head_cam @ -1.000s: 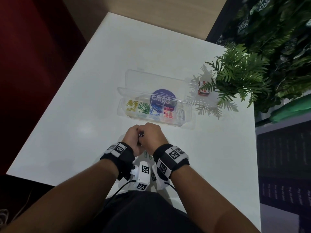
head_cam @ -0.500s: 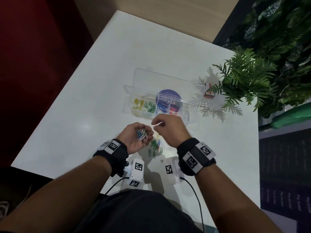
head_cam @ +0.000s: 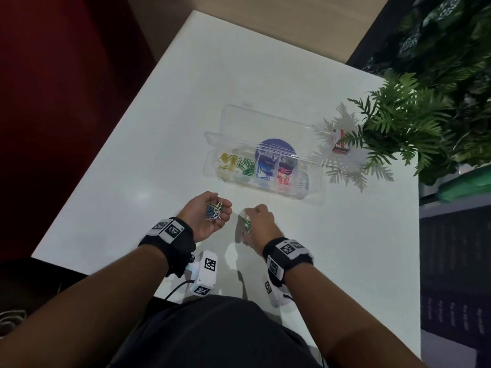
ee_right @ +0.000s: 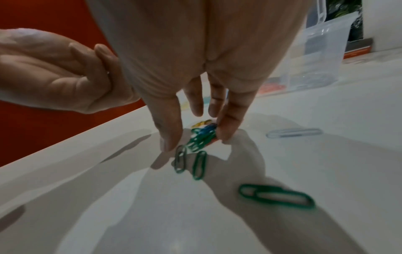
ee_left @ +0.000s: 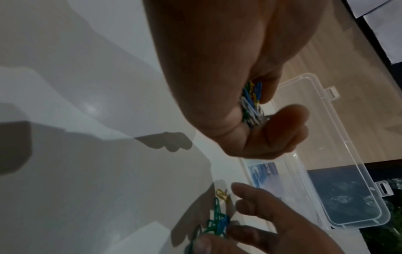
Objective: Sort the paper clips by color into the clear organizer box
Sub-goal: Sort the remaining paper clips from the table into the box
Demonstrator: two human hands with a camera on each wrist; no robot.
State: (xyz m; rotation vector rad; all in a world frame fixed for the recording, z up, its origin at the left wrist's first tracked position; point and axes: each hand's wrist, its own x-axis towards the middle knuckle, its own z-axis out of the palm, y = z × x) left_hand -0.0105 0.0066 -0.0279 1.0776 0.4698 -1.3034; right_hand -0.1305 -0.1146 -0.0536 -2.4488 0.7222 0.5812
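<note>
The clear organizer box (head_cam: 305,191) lies open mid-table, with yellow, green, blue, red and pale clips in separate compartments. My left hand (head_cam: 210,217) is cupped palm-up in front of it and holds a bunch of mixed paper clips (head_cam: 214,210), also seen as clips (ee_left: 252,103) in the curled left hand (ee_left: 250,120). My right hand (head_cam: 259,224) points its fingers down over a small pile of green, blue and yellow clips (ee_right: 203,136) on the table. Thumb and fingers (ee_right: 228,127) stand straight on either side of that pile. Three green clips (ee_right: 199,165) lie loose nearer me.
A fern (head_cam: 398,128) overhangs the table's right side, with a small red-and-white object (head_cam: 341,144) under it. A pale clip (ee_right: 293,133) lies right of the pile. The table's near edge (head_cam: 119,269) runs close behind my wrists. The box lid (ee_left: 326,154) lies flat behind the compartments.
My hands were pressed together, then parted. The right hand lifted toward the box and has come back down onto the pile. The left hand has turned palm-up with its clips.
</note>
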